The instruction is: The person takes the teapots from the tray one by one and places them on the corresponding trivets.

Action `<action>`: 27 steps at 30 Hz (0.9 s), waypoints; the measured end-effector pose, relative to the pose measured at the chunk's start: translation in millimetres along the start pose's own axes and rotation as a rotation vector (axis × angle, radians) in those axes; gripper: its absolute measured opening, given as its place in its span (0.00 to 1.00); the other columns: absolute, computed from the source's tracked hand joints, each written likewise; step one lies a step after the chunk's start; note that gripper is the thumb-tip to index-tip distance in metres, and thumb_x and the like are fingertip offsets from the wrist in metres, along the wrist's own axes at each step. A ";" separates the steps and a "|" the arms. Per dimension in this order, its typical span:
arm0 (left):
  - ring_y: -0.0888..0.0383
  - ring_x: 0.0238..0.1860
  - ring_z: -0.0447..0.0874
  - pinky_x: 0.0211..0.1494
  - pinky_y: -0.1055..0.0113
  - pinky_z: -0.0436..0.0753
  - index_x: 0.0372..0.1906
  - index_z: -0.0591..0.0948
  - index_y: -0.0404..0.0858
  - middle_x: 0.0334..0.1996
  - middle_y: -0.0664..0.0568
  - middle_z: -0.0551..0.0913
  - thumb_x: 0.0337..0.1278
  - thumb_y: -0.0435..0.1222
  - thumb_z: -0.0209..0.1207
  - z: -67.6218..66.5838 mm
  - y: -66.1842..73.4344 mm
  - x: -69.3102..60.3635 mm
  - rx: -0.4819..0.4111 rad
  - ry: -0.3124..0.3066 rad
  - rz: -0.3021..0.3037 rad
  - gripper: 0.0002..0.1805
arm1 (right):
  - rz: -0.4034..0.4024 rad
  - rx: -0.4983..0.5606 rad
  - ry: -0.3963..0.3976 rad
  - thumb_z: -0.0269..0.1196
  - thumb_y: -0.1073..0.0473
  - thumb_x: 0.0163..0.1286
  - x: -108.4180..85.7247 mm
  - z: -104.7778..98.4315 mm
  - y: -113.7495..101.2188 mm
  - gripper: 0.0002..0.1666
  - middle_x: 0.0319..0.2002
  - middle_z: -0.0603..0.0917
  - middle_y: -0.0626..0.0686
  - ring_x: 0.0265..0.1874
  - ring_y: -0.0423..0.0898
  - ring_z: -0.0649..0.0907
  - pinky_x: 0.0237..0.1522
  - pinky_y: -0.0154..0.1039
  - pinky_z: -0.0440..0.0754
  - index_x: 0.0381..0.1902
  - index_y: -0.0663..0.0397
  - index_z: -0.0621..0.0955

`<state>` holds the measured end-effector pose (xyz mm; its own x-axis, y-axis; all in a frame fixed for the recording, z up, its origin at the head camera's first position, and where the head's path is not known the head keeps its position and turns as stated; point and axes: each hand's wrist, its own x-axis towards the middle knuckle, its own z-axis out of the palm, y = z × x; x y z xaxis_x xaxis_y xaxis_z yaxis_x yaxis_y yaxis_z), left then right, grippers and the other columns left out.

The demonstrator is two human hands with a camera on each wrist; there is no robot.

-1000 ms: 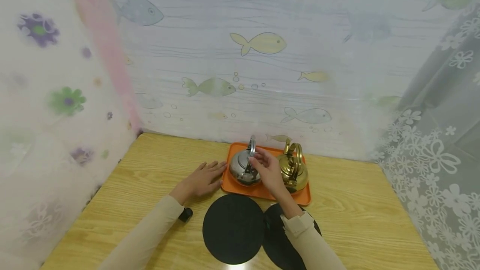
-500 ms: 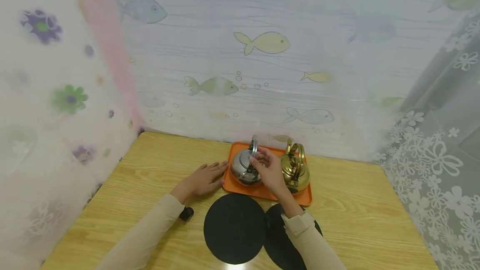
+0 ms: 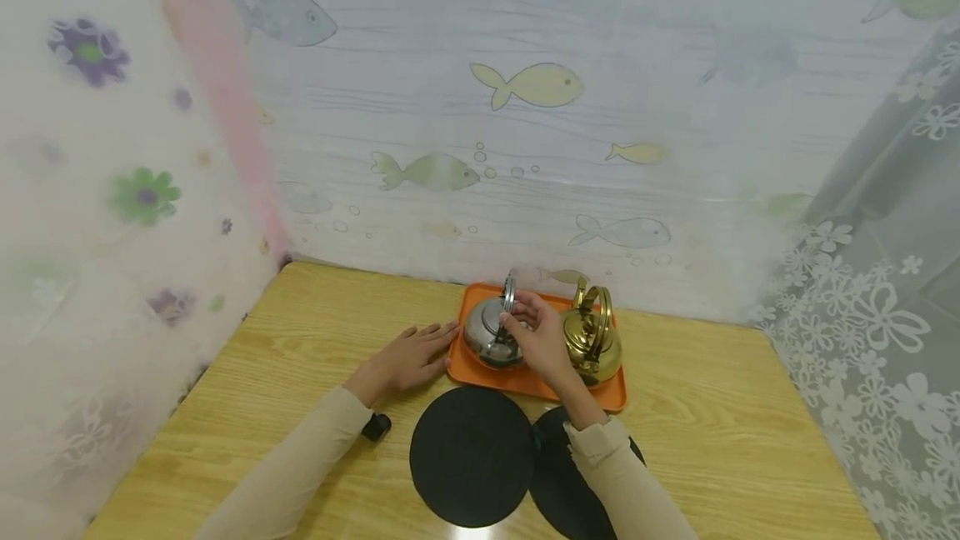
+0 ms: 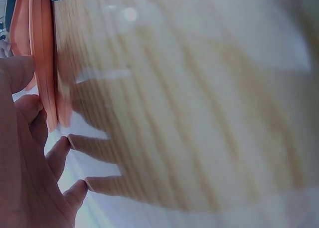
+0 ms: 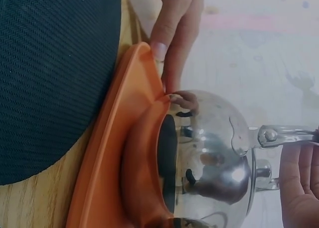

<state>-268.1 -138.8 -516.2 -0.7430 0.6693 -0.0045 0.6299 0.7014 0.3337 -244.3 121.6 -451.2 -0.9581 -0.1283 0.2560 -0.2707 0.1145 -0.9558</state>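
A silver kettle (image 3: 487, 332) and a gold kettle (image 3: 592, 348) stand side by side on an orange tray (image 3: 487, 379). The right hand (image 3: 543, 340) has its fingers and thumb at the upright handle of the silver kettle, pinching it; in the right wrist view the silver kettle (image 5: 214, 158) sits on the orange tray (image 5: 94, 173), with part of the right hand (image 5: 299, 183) at its handle. The left hand (image 3: 408, 358) lies flat with spread fingers, fingertips at the tray's left edge. In the left wrist view the left hand (image 4: 35, 153) touches the tray (image 4: 44, 63).
Two round black mats, a left one (image 3: 472, 457) and a right one (image 3: 562, 473) partly under the right forearm, lie in front of the tray. A small black object (image 3: 377, 427) is by the left wrist. Patterned curtains (image 3: 450, 215) hang behind the wooden table (image 3: 720, 407).
The head view has shifted slightly, so the whole scene sits a little further right. Both hands, the kettles and the tray keep the same places relative to one another.
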 end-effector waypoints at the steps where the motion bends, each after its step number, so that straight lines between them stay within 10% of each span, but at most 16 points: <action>1: 0.40 0.79 0.56 0.76 0.35 0.57 0.82 0.56 0.41 0.81 0.47 0.57 0.81 0.52 0.43 0.4 0.0 0.2 0.008 -0.001 0.000 0.34 | -0.001 0.001 0.003 0.64 0.67 0.73 -0.6 -0.5 -0.2 0.23 0.48 0.83 0.68 0.44 0.43 0.83 0.45 0.29 0.82 0.63 0.69 0.76; 27: 0.40 0.79 0.57 0.77 0.36 0.57 0.81 0.58 0.40 0.80 0.47 0.59 0.81 0.50 0.45 1.3 0.5 -2.3 -0.010 0.024 0.000 0.34 | -0.055 0.042 -0.018 0.65 0.72 0.69 -32.4 -7.0 -33.7 0.23 0.40 0.82 0.60 0.39 0.38 0.83 0.42 0.30 0.84 0.60 0.74 0.76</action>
<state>-265.8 -139.7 -517.3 -0.7481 0.6633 0.0182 0.6278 0.6986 0.3434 -204.8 128.9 -426.3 -0.9398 -0.1515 0.3064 -0.3188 0.0652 -0.9456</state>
